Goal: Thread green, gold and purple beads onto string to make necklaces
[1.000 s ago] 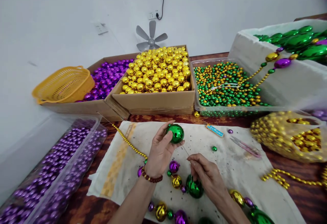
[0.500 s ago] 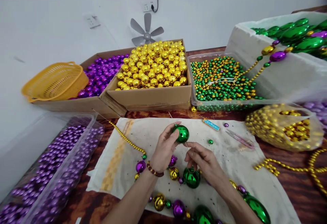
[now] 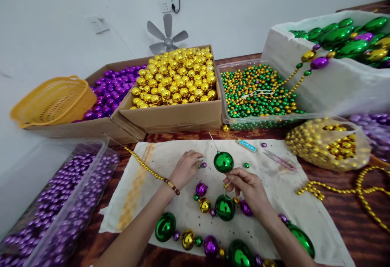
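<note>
My right hand [image 3: 245,184] pinches a needle [image 3: 213,141] just below a large green ball [image 3: 223,162] threaded on it, with the needle's tip pointing up above the ball. My left hand [image 3: 187,169] is off the ball, fingers spread and slightly curled, beside a small purple bead [image 3: 204,164] on the white cloth [image 3: 170,153]. Under my right hand lies a strand with a green ball [image 3: 225,207], a gold ball [image 3: 204,205] and a purple ball [image 3: 201,188]. A longer strand of large beads [image 3: 210,245] curves along the cloth's near edge.
Behind the cloth stand a box of gold balls [image 3: 170,117], a box of purple balls and a tub of green and gold beads [image 3: 258,117]. A purple-bead tub [image 3: 82,214] is at left. Scissors [image 3: 280,160], a blue-labelled item [image 3: 246,145] and a gold-bead bag [image 3: 292,145] are at right.
My left hand has let go of the green ball and moved left and down. The ball now hangs on the needle above my right hand. The whole view has shifted slightly.
</note>
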Tool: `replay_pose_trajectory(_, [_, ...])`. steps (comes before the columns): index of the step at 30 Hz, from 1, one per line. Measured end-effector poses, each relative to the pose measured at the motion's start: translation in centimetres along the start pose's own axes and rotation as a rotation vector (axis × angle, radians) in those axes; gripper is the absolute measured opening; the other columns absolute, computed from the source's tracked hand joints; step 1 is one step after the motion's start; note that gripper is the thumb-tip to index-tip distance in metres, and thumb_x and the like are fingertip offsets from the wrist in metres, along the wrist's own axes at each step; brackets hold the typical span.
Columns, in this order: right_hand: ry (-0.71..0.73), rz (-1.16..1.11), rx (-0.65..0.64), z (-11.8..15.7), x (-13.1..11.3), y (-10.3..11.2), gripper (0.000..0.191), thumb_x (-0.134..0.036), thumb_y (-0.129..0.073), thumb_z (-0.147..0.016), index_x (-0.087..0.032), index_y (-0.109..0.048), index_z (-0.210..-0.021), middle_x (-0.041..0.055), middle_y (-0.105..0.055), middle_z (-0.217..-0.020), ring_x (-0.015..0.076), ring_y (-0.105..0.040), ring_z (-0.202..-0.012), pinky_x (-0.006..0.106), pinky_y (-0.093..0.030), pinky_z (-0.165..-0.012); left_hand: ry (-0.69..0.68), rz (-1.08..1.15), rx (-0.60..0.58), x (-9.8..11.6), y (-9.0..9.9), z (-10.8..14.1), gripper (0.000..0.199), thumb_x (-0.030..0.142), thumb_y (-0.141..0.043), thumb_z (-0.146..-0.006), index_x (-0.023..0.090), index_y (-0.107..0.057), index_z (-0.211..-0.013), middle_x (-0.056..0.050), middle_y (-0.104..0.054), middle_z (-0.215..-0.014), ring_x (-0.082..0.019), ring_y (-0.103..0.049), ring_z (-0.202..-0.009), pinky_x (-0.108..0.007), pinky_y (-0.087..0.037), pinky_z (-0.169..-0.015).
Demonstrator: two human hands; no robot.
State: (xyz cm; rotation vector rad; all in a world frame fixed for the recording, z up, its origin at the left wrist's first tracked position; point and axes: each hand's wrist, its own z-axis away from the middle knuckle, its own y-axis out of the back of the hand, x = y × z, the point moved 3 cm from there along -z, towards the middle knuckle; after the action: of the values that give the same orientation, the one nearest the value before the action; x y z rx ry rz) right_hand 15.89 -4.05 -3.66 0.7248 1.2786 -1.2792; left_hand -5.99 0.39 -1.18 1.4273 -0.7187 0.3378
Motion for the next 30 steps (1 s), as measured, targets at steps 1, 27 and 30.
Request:
replay_pose_trajectory(1, [-0.007, 0.005, 0.007, 0.0, 0.2, 0.1, 0.021, -0.037, -0.062, -0.083, -0.016, -0.064, -0.084, 0.0066, -0.069, -0.081, 0.0144, -0.062, -0.059, 0.021, -0.039, -0.045, -0.052, -0.090, -0.038, 0.1, -0.5, 0.1, 0.021, 0.022, -0.050, -0.087, 0.019, -0.064, -0.103, -0.008, -0.061, -0.100, -0.022, -0.052, -0.099, -0.040, -0.041, -0.091])
replay_pose_trajectory(27, [0.164, 0.336, -0.159, 0.5, -1.4, -0.5, 0.016, -0.028, -0.053, -0.090, -0.019, -0.066, -0.088, -0.0001, -0.062, -0.075, 0.0120, -0.061, -0.062, 0.022, -0.047, -0.061, 0.256, 1.582, 0.111, 1.6, 3.3, 0.4, 0.020, 0.017, -0.057, -0.087, 0.015, -0.063, -0.106, -0.007, -0.067, -0.098, -0.020, -0.065, -0.095, -0.041, -0.046, -0.096])
replay_pose_trajectory(30, [0.163, 0.340, -0.157, 0.7, -1.3, -0.4, 0.016, -0.028, -0.053, -0.090, -0.019, -0.067, -0.089, -0.0001, -0.062, -0.075, 0.0116, -0.060, -0.061, 0.022, -0.047, -0.059, 0.255, 1.590, 0.110, 1.5, 3.3, 0.3, 0.017, 0.018, -0.056, -0.088, 0.014, -0.064, -0.102, -0.007, -0.067, -0.098, -0.020, -0.065, -0.094, -0.043, -0.046, -0.096])
